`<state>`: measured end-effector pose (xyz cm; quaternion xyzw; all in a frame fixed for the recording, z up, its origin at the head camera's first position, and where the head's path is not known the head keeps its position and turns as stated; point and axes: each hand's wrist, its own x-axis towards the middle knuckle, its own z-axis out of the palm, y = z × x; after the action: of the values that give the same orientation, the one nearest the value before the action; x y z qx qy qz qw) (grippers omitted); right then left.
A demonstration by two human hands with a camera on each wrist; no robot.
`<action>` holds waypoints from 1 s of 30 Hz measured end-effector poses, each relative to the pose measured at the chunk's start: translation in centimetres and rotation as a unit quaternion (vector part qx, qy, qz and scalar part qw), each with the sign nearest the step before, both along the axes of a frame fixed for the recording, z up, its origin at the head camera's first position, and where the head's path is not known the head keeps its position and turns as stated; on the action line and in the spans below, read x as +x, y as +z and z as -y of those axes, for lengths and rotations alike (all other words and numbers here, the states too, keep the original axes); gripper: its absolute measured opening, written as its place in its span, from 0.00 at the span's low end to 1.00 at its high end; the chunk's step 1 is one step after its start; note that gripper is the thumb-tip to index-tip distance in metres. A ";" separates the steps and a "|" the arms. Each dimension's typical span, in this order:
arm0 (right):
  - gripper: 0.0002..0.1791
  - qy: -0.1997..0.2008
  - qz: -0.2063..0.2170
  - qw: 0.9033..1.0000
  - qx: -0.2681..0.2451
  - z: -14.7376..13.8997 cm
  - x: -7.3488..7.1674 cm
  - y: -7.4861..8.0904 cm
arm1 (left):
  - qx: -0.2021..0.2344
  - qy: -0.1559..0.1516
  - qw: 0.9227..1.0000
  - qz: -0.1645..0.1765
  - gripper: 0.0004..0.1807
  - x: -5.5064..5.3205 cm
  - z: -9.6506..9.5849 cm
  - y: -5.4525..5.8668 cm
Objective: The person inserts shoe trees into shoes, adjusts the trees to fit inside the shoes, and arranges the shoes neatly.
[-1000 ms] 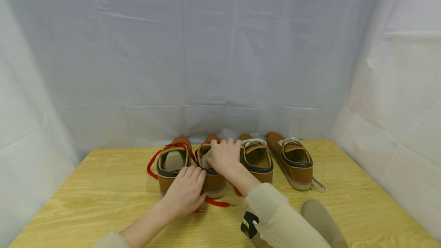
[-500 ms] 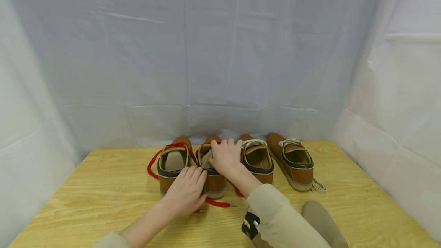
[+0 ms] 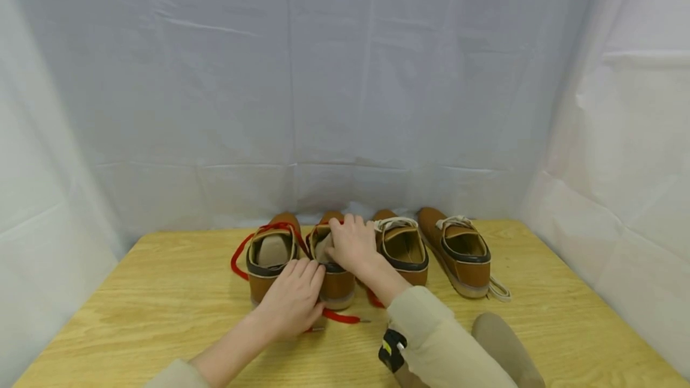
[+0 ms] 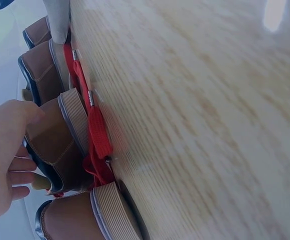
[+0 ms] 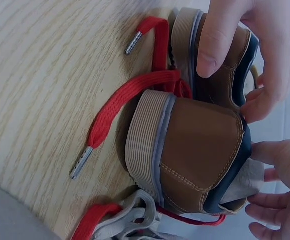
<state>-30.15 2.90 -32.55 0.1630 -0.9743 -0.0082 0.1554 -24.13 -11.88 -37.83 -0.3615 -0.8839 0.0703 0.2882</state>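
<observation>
My left hand (image 3: 293, 300) holds the back of a brown leather shoe (image 3: 338, 286), second from the left, with fingertips at its dark collar. Inside that shoe lies a grey-beige insole (image 5: 247, 182). My right hand (image 3: 356, 244) reaches over the opening, thumb and fingers around the insole's heel end; its far end is hidden in the shoe. Red laces (image 5: 117, 102) trail behind the heel, metal tips on the table. At the left stands a matching red-laced shoe (image 3: 264, 283) with an insole (image 3: 273, 251) inside.
To the right stand two brown shoes with pale laces, one nearer (image 3: 411, 277) and one at the far right (image 3: 471, 271). A loose insole (image 3: 507, 346) lies by my right sleeve (image 3: 447, 340). White sheeting (image 3: 345, 76) surrounds the wooden table (image 3: 178, 292).
My right fingers have shifted very slightly over the shoe opening. Both hands otherwise stay in place, and the shoes have not moved.
</observation>
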 end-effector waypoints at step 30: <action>0.22 -0.046 -0.012 0.998 0.051 1.1 -0.4 -0.8 | 0.016 -0.018 0.999 -0.024 0.28 -0.3 -0.1 -0.1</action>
<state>-30.56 1.84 -33.37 0.1254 -0.9772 -0.0671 0.1579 -24.46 -11.83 -37.90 -0.3708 -0.8713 0.0596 0.3159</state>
